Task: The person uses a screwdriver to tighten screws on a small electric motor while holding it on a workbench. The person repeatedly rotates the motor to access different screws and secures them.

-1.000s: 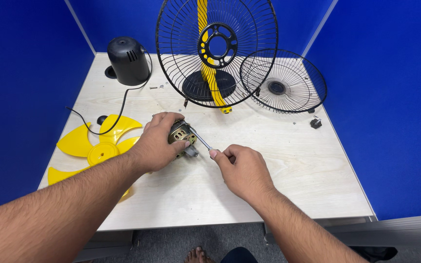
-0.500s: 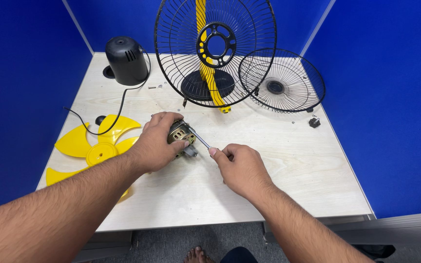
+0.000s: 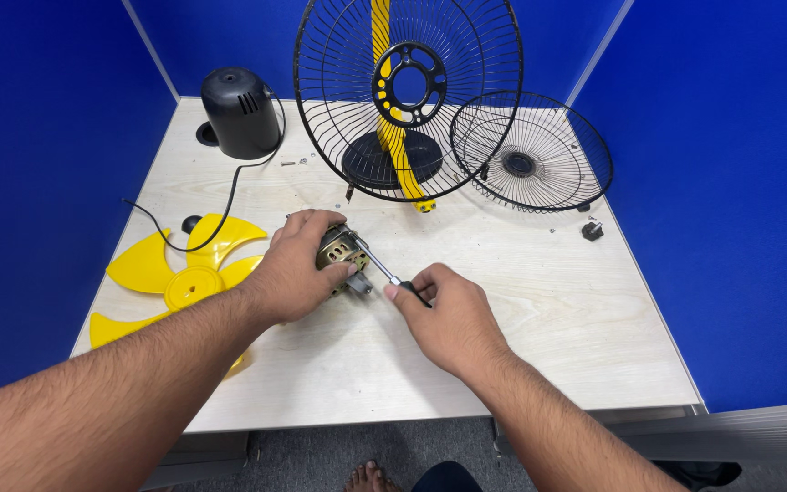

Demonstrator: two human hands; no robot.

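Motor (image 3: 339, 255): small fan motor, metal casing with windings showing through, lying on the pale wooden table (image 3: 548, 310) near its middle. Our left hand (image 3: 295, 269) is clamped around its rear and side, fingers curled over the top, pinning it to the board.

Screwdriver (image 3: 384, 271): slim metal shaft, dark handle. Our right hand (image 3: 448, 319) is closed on the handle, with the tip set against the motor's face just right of the left thumb.

Handling note, as we judge it: keep the shaft in line with the screw, press inward while turning, and let the left hand take all the twist so the motor does not roll. Short turns from the fingertips should keep the tip seated.

Surroundings:
- Yellow fan blade (image 3: 179, 282), flat on the table, left of the motor.
- Black motor cover (image 3: 240, 111), upright at the far left, with a black cord (image 3: 229, 205) trailing forward.
- Rear grille (image 3: 409, 96), upright on a yellow-and-black stand.
- Front grille (image 3: 530, 164), leaning at the far right.
- Small black knob (image 3: 592, 230) near the right edge.

Change from the earlier views: almost none. Both hands keep the same hold, and motor and tool sit where they were; only the view has shifted slightly.
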